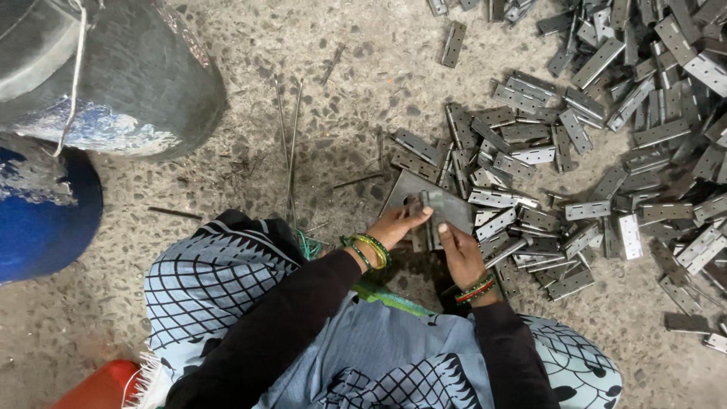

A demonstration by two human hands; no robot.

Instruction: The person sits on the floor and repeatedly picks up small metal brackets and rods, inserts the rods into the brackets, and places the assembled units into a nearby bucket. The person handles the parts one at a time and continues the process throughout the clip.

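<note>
1. Grey metal hinges (pixel 606 136) lie in a big heap on the floor, beyond the right hand (pixel 460 254).
2. Flat metal plate (pixel 454 206) sits under both hands.
3. Left hand (pixel 395 225) and right hand pinch one small hinge (pixel 428 220) between them.

Clad in dark, close-fitting long sleeves reaching down to both wrists. Over the lap and knees, draped in pale blue-grey cloth printed with a black grid and scale-like pattern, fringed white at one edge. Left hand (pixel 395 224) ringed at the wrist by green and yellow bangles; right hand (pixel 460 254) by red and green ones. Beneath the cloth, edged with a bright green strip, possibly a second garment, though hard to tell.
</note>
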